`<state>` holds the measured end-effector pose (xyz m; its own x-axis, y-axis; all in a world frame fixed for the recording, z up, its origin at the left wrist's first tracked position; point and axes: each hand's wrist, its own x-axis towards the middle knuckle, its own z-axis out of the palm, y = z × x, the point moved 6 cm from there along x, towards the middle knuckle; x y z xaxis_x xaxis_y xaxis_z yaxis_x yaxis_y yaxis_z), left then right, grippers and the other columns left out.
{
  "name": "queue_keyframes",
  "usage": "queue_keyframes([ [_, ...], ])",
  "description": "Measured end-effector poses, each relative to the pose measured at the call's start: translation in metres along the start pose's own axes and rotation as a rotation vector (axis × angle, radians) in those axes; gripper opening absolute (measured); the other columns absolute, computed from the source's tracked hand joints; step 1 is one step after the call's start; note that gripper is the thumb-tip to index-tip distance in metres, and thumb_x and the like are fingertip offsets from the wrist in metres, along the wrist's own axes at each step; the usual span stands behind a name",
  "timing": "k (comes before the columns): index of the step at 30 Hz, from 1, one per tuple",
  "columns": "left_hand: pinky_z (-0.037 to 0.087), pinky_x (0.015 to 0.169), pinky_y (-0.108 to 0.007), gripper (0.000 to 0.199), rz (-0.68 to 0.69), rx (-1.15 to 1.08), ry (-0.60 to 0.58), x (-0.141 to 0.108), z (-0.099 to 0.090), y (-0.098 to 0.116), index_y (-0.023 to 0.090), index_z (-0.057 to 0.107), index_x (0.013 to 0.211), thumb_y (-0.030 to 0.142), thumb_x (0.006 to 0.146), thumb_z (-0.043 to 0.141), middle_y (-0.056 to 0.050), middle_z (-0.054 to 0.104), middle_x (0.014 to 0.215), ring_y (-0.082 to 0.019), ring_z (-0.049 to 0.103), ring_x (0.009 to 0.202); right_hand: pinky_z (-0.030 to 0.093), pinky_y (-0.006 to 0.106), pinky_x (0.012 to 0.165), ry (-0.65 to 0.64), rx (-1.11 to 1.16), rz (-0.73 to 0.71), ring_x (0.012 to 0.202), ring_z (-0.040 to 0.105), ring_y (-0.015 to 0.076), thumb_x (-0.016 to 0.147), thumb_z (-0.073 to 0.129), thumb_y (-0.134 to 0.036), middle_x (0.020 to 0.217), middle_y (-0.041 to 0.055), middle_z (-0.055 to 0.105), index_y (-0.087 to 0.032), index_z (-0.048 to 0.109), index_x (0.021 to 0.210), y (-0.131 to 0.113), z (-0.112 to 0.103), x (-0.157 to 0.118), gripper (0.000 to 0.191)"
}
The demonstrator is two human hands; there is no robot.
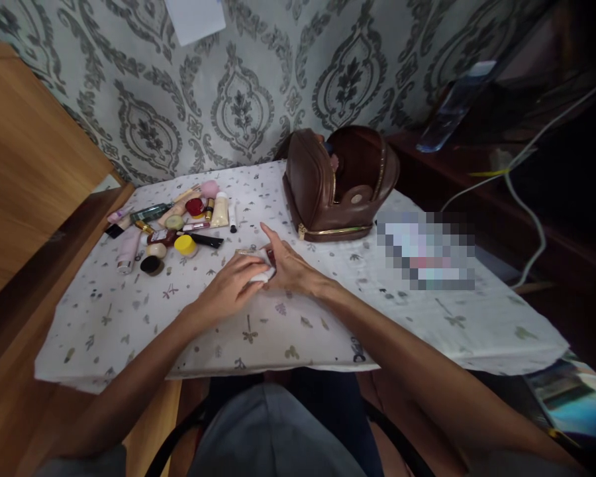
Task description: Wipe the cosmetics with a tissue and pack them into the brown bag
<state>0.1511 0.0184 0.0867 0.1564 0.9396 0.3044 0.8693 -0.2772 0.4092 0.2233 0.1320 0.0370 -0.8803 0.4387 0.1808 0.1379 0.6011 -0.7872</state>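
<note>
My left hand [236,281] is closed over a small white cloth or tissue [267,268] above the middle of the table. Against it, from the right, comes my right hand [291,265], one finger stretched up and away. Its other fingers bend in behind the white cloth. Whatever lies between the two hands is mostly hidden; a pale edge [248,252] shows just past my left fingers. To the left is a cluster of cosmetics, among them a yellow-lidded jar [185,246], a black tube [206,240], a cream tube [220,210] and a pink sponge [210,189].
An unzipped brown leather bag [310,182] stands at the back, right of my hands. A blurred-out flat item [424,252] lies on the patterned tablecloth [298,338]. Farther right are a clear bottle [449,112] and a white cable [529,225]. Wood panelling [34,126] borders the left side.
</note>
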Motion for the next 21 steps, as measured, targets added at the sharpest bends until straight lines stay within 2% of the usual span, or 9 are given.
queue_keyframes([
  [5,0.045,0.099,-0.041,0.026,-0.185,0.021,0.083,-0.018,-0.014,-0.026,0.022,0.062,0.117,0.027,0.096,0.048,-0.009,0.063,0.117,-0.023,0.056,0.113,0.043,0.055,0.098,0.005,0.044,0.009,0.111,0.053,0.0313,0.052,0.089,-0.037,0.111,0.0089,0.059,-0.030,0.007,0.157,0.001,0.001,0.001,0.133],
  [8,0.048,0.092,-0.039,0.026,-0.321,-0.001,0.159,-0.020,-0.022,-0.049,0.020,0.062,0.115,0.027,0.093,0.050,-0.008,0.065,0.110,-0.023,0.060,0.104,0.042,0.056,0.099,0.004,0.049,0.002,0.114,0.051,0.0339,0.053,0.089,-0.034,0.114,0.0109,0.060,-0.029,0.012,0.157,-0.003,-0.001,0.001,0.130],
  [11,0.049,0.087,-0.036,0.026,-0.380,-0.036,0.208,-0.022,-0.024,-0.062,0.018,0.063,0.113,0.028,0.091,0.052,-0.008,0.067,0.106,-0.022,0.062,0.098,0.042,0.055,0.099,-0.013,0.038,0.030,0.116,0.049,0.0351,0.053,0.090,-0.033,0.116,0.0117,0.061,-0.028,0.016,0.156,-0.003,-0.002,0.000,0.127],
  [16,0.050,0.083,-0.032,0.024,-0.406,-0.014,0.221,-0.034,-0.022,-0.055,0.019,0.063,0.111,0.029,0.092,0.053,-0.007,0.066,0.107,-0.021,0.062,0.096,0.044,0.055,0.095,-0.016,0.031,0.014,0.112,0.051,0.0345,0.056,0.088,-0.032,0.117,0.0124,0.060,-0.030,0.021,0.155,-0.006,-0.003,-0.001,0.119],
  [21,0.049,0.089,-0.035,0.024,-0.320,0.053,0.223,-0.044,-0.021,-0.032,0.020,0.062,0.114,0.027,0.094,0.052,-0.007,0.063,0.108,-0.021,0.060,0.102,0.045,0.052,0.093,0.041,0.035,0.013,0.107,0.054,0.0320,0.057,0.087,-0.035,0.110,0.0105,0.061,-0.029,0.029,0.153,-0.011,-0.005,-0.002,0.112],
])
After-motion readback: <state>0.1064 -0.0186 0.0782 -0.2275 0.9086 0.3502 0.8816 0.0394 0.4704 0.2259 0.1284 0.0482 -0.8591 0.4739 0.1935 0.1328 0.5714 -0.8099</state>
